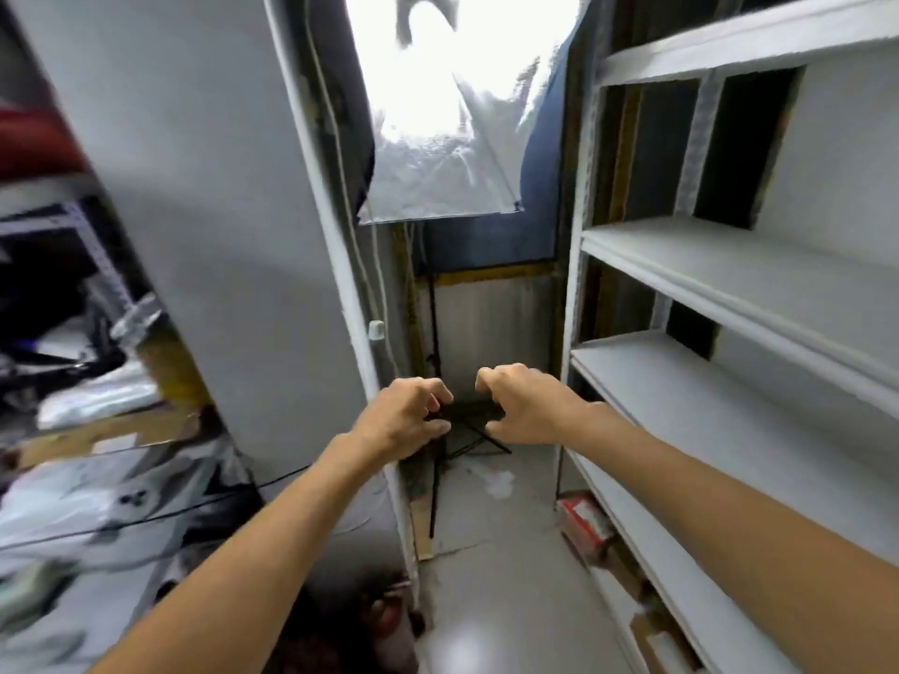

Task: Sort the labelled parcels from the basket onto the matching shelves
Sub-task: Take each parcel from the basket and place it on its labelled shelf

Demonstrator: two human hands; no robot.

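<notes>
Over on the left a cluttered rack (73, 226) holds blurred pale bags (97, 396) that may be parcels; they lie well apart from both hands. Beside it stands a tall grey panel (204, 187). The left hand (406, 415) and the right hand (523, 406) are stretched out in the narrow aisle, fingers curled like claws, each pinching one end of a small dark object (467, 412) stretched between them; what it is, I cannot tell. Behind them stands a black tripod (440, 459) under a bright softbox (438, 138). On the right, white shelves (729, 265) stand bare, with cardboard boxes (586, 522) at floor level.
</notes>
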